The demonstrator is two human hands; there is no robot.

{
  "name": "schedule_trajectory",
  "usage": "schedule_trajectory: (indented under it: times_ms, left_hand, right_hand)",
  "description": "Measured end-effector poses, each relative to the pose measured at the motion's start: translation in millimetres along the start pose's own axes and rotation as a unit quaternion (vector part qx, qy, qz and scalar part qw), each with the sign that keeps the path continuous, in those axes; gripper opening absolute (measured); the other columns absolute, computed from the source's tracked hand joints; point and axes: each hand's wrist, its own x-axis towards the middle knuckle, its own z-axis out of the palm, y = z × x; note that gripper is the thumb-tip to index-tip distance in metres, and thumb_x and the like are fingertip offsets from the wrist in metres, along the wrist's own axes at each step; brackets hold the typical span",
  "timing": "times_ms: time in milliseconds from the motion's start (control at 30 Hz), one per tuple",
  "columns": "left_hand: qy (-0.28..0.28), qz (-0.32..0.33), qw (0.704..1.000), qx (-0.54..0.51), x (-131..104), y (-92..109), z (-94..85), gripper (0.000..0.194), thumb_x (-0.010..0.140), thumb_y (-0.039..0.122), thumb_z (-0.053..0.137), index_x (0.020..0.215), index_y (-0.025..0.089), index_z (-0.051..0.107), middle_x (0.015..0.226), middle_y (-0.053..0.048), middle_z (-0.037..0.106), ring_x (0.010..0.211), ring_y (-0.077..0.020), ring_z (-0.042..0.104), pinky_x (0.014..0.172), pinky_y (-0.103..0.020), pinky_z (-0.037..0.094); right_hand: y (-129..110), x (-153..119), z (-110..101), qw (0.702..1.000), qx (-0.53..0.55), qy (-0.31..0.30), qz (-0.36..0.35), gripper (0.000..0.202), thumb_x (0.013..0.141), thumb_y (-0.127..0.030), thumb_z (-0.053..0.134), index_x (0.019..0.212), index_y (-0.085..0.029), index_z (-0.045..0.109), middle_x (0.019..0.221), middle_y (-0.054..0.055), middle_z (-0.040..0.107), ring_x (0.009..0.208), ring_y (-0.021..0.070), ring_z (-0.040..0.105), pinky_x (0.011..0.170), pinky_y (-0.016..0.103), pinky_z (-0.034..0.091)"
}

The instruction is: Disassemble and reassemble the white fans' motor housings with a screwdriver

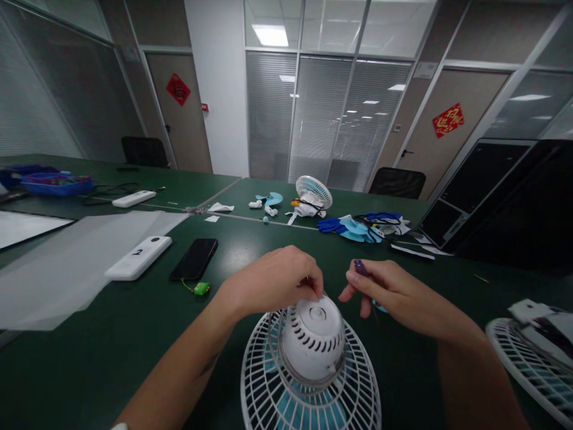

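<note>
A white fan (313, 340) lies face down on the table in front of me, with pale blue blades showing through its round grille (259, 382). My left hand (282, 278) is closed in a pinch, its fingertips at the far upper edge of the motor housing; whatever they pinch is hidden. To the right of the housing, apart from it, my right hand (389, 292) is closed around a screwdriver (360, 268) with a purple handle. Its thin dark shaft appears to point downward below the fingers. A light blue piece shows partly behind that hand.
A second white fan (313, 197) stands farther back, near blue gloves and cables (358, 227). At right lie another fan grille (528, 364) and a large black case (487, 191). A phone (194, 259) and a white power bank (139, 258) lie at left.
</note>
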Motion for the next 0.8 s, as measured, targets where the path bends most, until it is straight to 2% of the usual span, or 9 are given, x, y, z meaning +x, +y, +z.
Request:
schedule_trajectory:
  times_ms: [300,367,433,500,567,633,700,800]
  left_hand:
    - [-0.023,0.034,0.999,-0.035,1,-3,-3.0,0.011,0.084,0.008,0.07,0.089,0.015,0.077,0.09,-0.004,0.073,0.084,-0.015,0.067,0.077,-0.022,0.048]
    - [-0.029,0.042,0.998,-0.045,0,-4,-5.1,0.015,0.086,0.006,0.067,0.092,0.015,0.076,0.093,-0.004,0.074,0.087,-0.0149,0.068,0.079,-0.022,0.047]
    - [-0.03,0.042,0.997,-0.06,-2,-6,-7.2,0.017,0.088,0.005,0.063,0.095,0.016,0.075,0.095,-0.003,0.075,0.088,-0.0145,0.068,0.079,-0.022,0.047]
    - [-0.026,0.036,0.996,-0.076,-4,-8,-7.6,0.016,0.091,0.009,0.061,0.099,0.016,0.073,0.097,-0.003,0.075,0.089,-0.0148,0.068,0.079,-0.022,0.047]
    - [-0.017,0.025,0.996,-0.087,-8,-11,-4.6,0.016,0.094,0.017,0.058,0.105,0.016,0.07,0.102,-0.004,0.074,0.093,-0.0162,0.067,0.082,-0.025,0.047]
    - [-0.001,0.011,0.994,-0.111,-14,-15,3.3,0.024,0.096,0.027,0.057,0.115,0.016,0.065,0.114,-0.007,0.07,0.104,-0.0187,0.064,0.09,-0.029,0.046]
    - [0.009,0.004,0.988,-0.157,-22,-19,16.4,0.043,0.092,0.038,0.063,0.129,0.017,0.055,0.128,-0.01,0.064,0.116,-0.022,0.059,0.1,-0.035,0.043]
    - [0.018,0.012,0.974,-0.225,-30,-22,41.6,0.081,0.076,0.047,0.077,0.142,0.018,0.041,0.14,-0.013,0.052,0.129,-0.0277,0.048,0.111,-0.044,0.035]
  right_hand:
    - [-1,-1,-1,1.0,0.005,-0.009,0.002,0.038,0.096,-0.052,0.046,0.084,-0.017,0.057,0.092,0.006,0.07,0.064,0.0123,0.063,0.057,0.025,0.048]
    - [-2,-1,-1,1.0,0.014,-0.001,-0.002,0.039,0.095,-0.053,0.047,0.084,-0.018,0.057,0.084,0.004,0.069,0.06,0.0115,0.06,0.054,0.025,0.046]
    - [-3,0,0,0.998,0.035,0.045,-0.014,0.04,0.094,-0.056,0.046,0.081,-0.019,0.054,0.067,0.0,0.061,0.051,0.0101,0.052,0.049,0.024,0.041]
    - [-2,4,1,0.986,0.092,0.129,-0.045,0.044,0.093,-0.061,0.045,0.076,-0.021,0.049,0.055,-0.005,0.045,0.045,0.009,0.038,0.043,0.023,0.031]
    - [-1,7,1,0.956,0.187,0.207,-0.091,0.046,0.09,-0.066,0.044,0.074,-0.023,0.045,0.055,-0.007,0.032,0.044,0.0086,0.026,0.04,0.023,0.022]
    - [-1,9,-1,0.917,0.28,0.252,-0.129,0.042,0.089,-0.063,0.046,0.077,-0.023,0.046,0.056,-0.007,0.028,0.044,0.0087,0.021,0.04,0.023,0.019]
    - [-1,9,-4,0.895,0.317,0.282,-0.141,0.032,0.091,-0.055,0.049,0.085,-0.024,0.051,0.058,-0.005,0.033,0.046,0.0092,0.028,0.042,0.022,0.027]
    - [-4,9,-7,0.895,0.267,0.333,-0.129,0.027,0.091,-0.051,0.052,0.1,-0.026,0.059,0.078,0.002,0.053,0.068,0.014,0.053,0.053,0.023,0.046]
